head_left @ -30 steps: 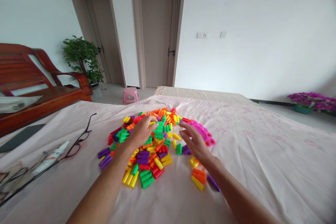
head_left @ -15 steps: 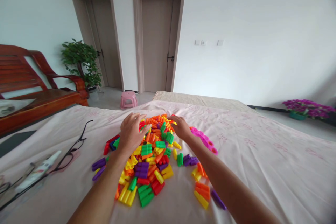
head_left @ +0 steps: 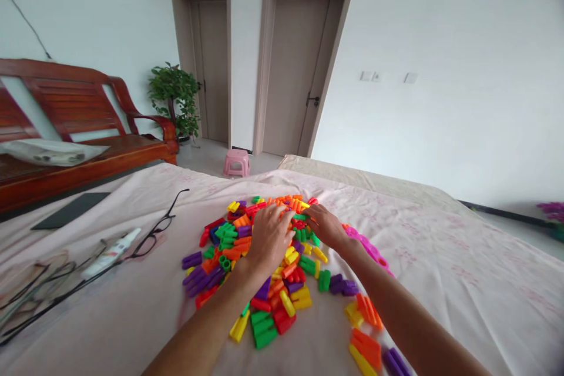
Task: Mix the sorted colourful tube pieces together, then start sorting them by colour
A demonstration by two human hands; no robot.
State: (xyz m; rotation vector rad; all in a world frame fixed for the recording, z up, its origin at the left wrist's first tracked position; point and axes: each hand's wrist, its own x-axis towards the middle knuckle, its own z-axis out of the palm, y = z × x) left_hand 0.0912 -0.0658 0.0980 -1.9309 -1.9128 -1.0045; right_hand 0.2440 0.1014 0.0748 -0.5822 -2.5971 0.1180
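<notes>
Wooden bench point(head_left: 74, 100): far left, behind the pale floral cloth point(head_left: 440, 288).
Black-framed glasses point(head_left: 150, 242): left on the cloth, near a white tube point(head_left: 110, 255).
Plastic blocks point(head_left: 289, 270): a multicoloured heap mid-cloth, beneath and around the hands.
Left hand point(head_left: 269, 238): back upward over the heap, fingers bent, slightly apart; whether they pinch a block is unclear.
Right hand point(head_left: 326, 226): at the heap's right edge, fingers curved inward by a green piece point(head_left: 299, 217); grip unclear.
Pink ring point(head_left: 368, 247): right, partly behind the right forearm.
</notes>
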